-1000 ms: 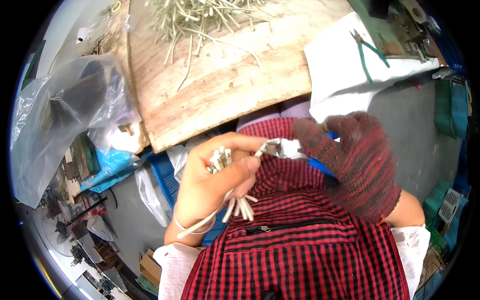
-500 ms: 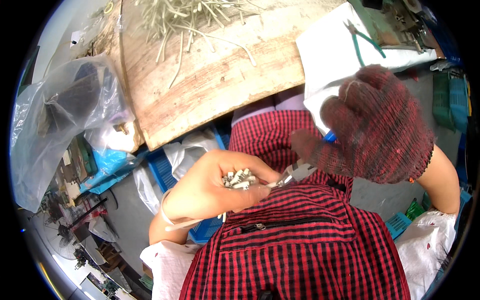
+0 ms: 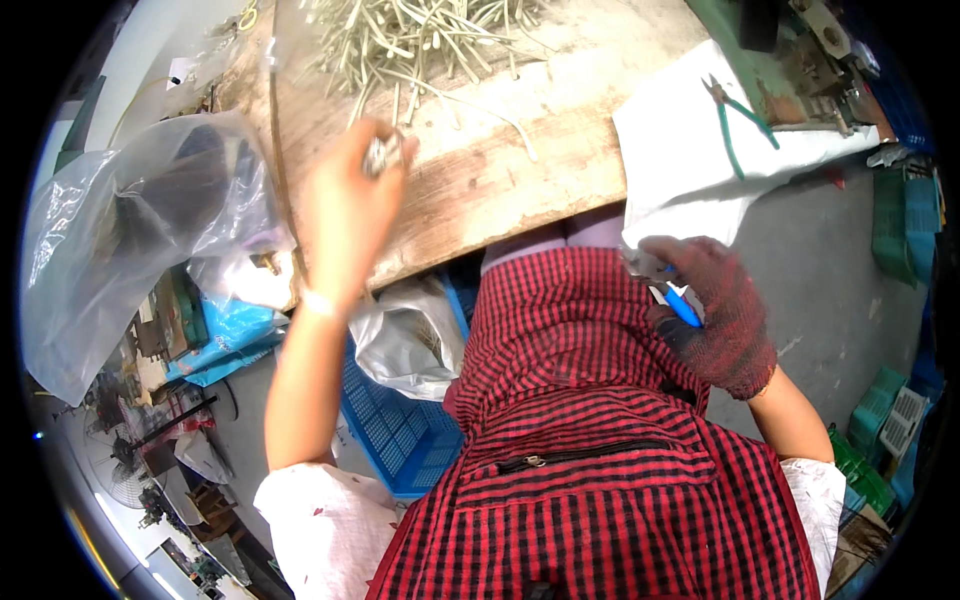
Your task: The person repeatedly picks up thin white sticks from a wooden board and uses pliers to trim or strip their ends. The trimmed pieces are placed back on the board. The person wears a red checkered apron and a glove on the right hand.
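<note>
My bare left hand [image 3: 352,200] is raised over the wooden table, closed around a bunch of short pale cord pieces [image 3: 382,156] whose cut ends show at the fingers. Just beyond it lies a tangled pile of cream-coloured cords [image 3: 430,45], with a few strands straggling toward me. In a dark red knitted glove, my right hand [image 3: 715,320] is closed on a blue-handled pair of pliers [image 3: 682,305] above my lap. The metal head of the pliers is blurred and points toward the table.
The wooden table [image 3: 480,190] ends before my lap. Green-handled pliers [image 3: 735,120] rest on a white sheet [image 3: 660,150] at the right. A blue basket [image 3: 395,440] holding a plastic bag [image 3: 410,335] stands below on the left, near a large clear bag [image 3: 130,240].
My left hand has moved from my lap up and away, over the table by the pile, still holding the cord pieces. My right hand has drawn back lower with the pliers, apart from the left.
</note>
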A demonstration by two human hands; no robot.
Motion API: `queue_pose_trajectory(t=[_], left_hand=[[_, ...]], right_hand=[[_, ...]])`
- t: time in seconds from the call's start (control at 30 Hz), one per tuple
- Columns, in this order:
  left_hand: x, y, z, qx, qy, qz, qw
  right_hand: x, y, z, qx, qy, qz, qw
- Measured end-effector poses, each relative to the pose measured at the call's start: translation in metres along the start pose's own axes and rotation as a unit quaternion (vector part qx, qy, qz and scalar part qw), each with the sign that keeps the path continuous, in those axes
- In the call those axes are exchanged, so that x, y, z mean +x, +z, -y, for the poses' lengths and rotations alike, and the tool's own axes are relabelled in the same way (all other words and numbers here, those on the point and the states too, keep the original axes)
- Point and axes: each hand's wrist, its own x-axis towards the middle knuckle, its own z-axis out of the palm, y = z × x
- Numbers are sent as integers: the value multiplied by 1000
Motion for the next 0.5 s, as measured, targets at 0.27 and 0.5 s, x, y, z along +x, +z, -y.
queue_pose_trajectory(t=[0.27, 0.5], left_hand=[[69, 34, 49, 151, -121, 104, 976], [-55, -20, -34, -322, -203, 76, 921]], right_hand=[[0, 21, 5, 75, -44, 45, 995], [-14, 18, -2, 100, 91, 127, 983]])
